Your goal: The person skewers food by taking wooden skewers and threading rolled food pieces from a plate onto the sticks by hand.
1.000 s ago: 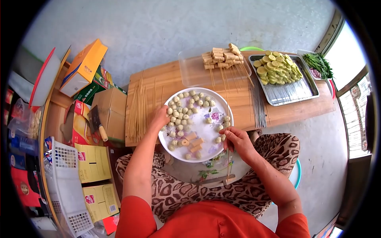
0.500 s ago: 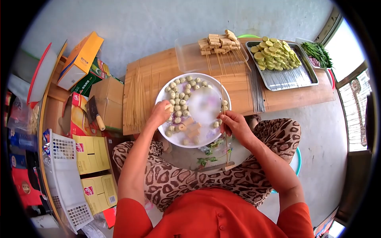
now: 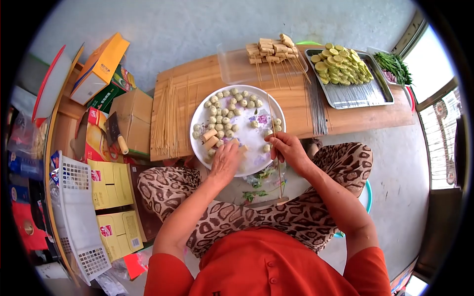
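Note:
A round white tray (image 3: 197, 116) with a floral pattern holds many small speckled balls (image 3: 225, 120) and several tan rolls (image 3: 211, 142). My left hand (image 3: 227, 159) is over the tray's lower part, its fingers on or just above some rolls; what they grip, if anything, is hidden. At the tray's right edge my right hand (image 3: 286, 148) pinches a long thin skewer (image 3: 270, 106), which stands across the tray's right side and runs down past the rim. A few balls lie near the skewer.
Loose skewers (image 3: 168, 121) lie on the wooden table (image 3: 207, 74) at left. Skewered rolls (image 3: 271, 50) rest on a clear container behind. At right are a metal tray (image 3: 363, 99) with green slices (image 3: 340, 64) and green vegetables (image 3: 393, 68). Boxes (image 3: 112, 185) stand at left.
My left hand has moved right and down from the tray's left edge to its lower middle. Rolls now lie at the lower left of the tray. My right hand still holds the skewer.

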Action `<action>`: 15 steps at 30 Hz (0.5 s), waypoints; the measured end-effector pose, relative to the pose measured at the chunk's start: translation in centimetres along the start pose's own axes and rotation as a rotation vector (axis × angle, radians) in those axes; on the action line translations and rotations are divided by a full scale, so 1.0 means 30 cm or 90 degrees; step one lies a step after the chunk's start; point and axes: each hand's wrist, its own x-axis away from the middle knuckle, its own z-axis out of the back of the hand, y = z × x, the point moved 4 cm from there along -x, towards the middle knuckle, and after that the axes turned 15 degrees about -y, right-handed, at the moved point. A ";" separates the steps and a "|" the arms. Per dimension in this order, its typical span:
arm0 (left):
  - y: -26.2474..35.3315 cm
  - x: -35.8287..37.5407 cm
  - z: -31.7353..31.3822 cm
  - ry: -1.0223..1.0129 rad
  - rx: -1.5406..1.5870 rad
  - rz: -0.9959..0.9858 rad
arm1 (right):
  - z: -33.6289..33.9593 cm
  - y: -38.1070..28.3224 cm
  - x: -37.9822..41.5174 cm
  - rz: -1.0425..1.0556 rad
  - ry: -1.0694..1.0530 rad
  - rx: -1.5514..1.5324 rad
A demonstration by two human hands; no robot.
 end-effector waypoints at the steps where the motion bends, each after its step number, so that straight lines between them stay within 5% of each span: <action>1: -0.001 -0.007 -0.028 0.002 0.000 0.002 | -0.002 -0.005 0.003 -0.006 0.001 0.000; 3: 0.010 -0.013 -0.016 0.119 0.003 -0.011 | -0.004 -0.008 0.006 -0.010 0.003 0.001; 10: 0.042 -0.017 -0.015 0.049 -0.042 -0.005 | -0.024 -0.015 0.004 0.008 -0.006 0.038; 15: -0.003 -0.016 0.040 0.075 0.246 0.041 | -0.036 -0.037 0.029 0.019 -0.010 0.015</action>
